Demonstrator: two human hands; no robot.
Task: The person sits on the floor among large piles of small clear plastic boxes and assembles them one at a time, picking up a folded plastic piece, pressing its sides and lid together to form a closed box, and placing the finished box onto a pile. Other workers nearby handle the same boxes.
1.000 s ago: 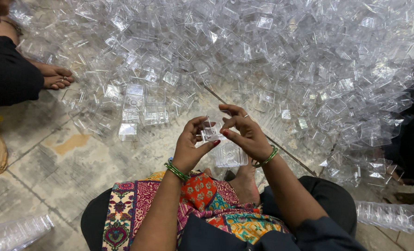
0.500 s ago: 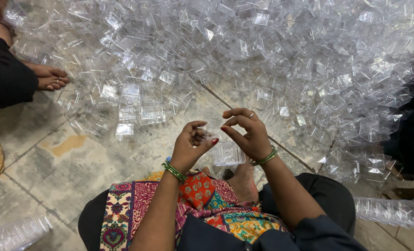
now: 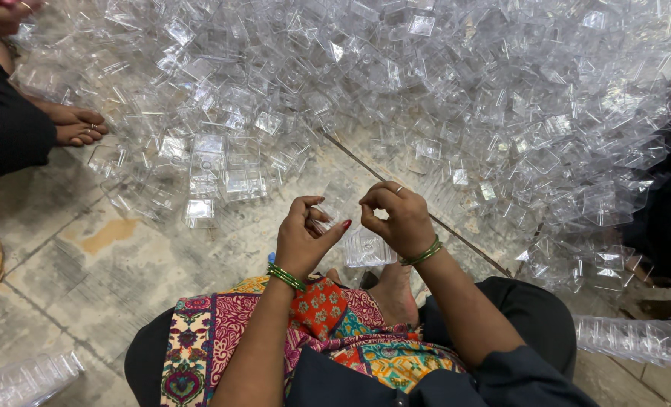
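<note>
- The person sat on the tiled floor (image 3: 64, 256) with both hands raised in front of the lap, close together but not touching.
- The left hand (image 3: 309, 237) was curled, its thumb and fingers drawn in around a small clear plastic piece (image 3: 322, 221); the piece was so transparent that I could not tell its exact shape or how firmly it was pinched.
- The right hand (image 3: 396, 218) was curled too, fingertips bunched toward the left hand; whether it gripped anything I could not tell.
- Green bangles (image 3: 285, 276) ringed the left wrist, and more of the same sat on the right wrist.
- Just below and between the hands a clear square plastic cup (image 3: 369, 249) rested near the person's bare foot (image 3: 392, 298).
- A brightly patterned cloth (image 3: 275, 332) covered the lap.
- Ahead of the hands a great heap of clear plastic cups (image 3: 426, 83) spread across the floor, reaching from the far left to the far right.
- A short nested row of cups (image 3: 203, 177) lay at the heap's near edge, left of the hands.
- Stacked cups in a clear sleeve (image 3: 637, 339) lay at the right, another stack (image 3: 22, 380) at the lower left.
- Another person's bare foot (image 3: 75, 124) rested at the left edge of the heap.
</note>
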